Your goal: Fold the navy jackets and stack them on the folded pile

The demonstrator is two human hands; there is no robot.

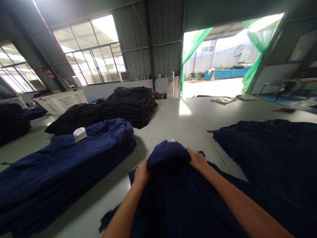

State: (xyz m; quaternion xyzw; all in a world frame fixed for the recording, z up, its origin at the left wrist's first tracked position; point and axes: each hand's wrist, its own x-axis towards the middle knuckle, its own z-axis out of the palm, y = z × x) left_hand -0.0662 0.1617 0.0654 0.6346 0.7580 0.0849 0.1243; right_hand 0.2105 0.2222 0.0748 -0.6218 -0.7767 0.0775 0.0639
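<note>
Navy garment lies nearest, at near centre over the worktop, its far part raised between 2 hands. Left hand: grip closed on the garment's left side, forearm angled in from the near left. Right hand: grip closed on the right side, forearm slanting in from the near right. 1 white label shows at the garment's far edge; 1 card tag sits on the blue garment stack at left. Print on both is unreadable. Bare worktop extends beyond the hands, between the black garment stack, far left, and the dark garment pile, right.
</note>
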